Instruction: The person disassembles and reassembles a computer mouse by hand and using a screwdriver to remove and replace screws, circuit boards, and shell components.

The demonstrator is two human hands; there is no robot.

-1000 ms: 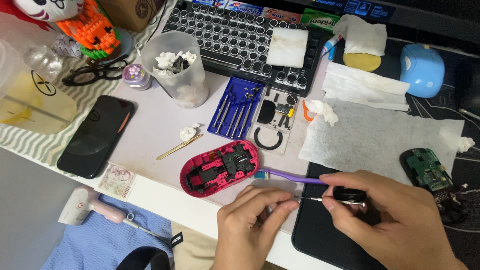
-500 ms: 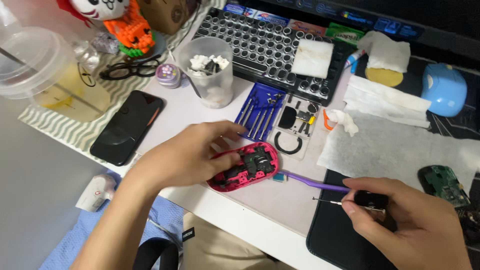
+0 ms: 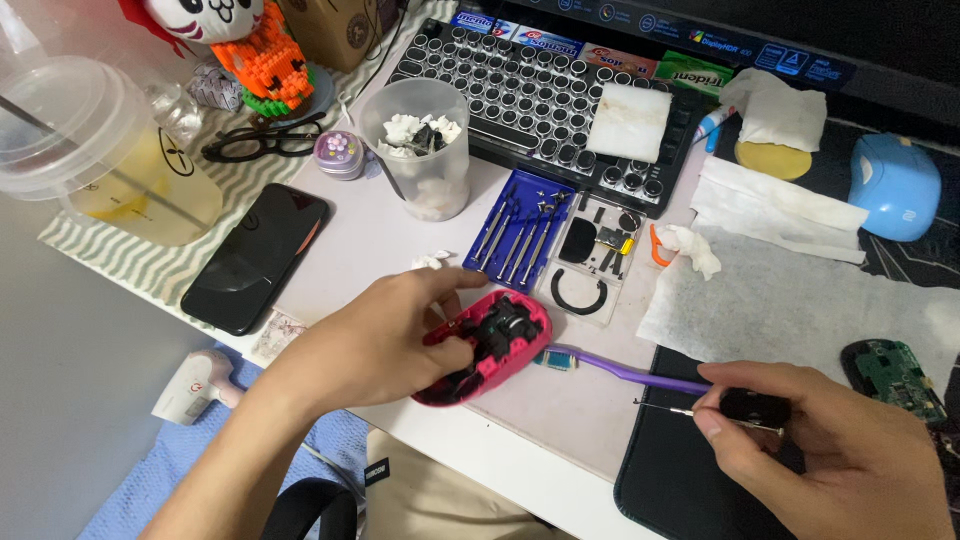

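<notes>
1. Our left hand (image 3: 385, 335) grips the open pink mouse shell (image 3: 490, 345) near the counter (image 3: 370, 240) edge; it could slip off.
2. Our right hand (image 3: 830, 455) pinches a small screwdriver (image 3: 700, 413); a careless poke could scratch parts.

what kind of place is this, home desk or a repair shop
Most likely a home desk used for hobby repair: a keyboard, a drink cup and a toy figure sit beside a blue screwdriver set, while the left hand steadies an opened pink mouse shell.
</notes>
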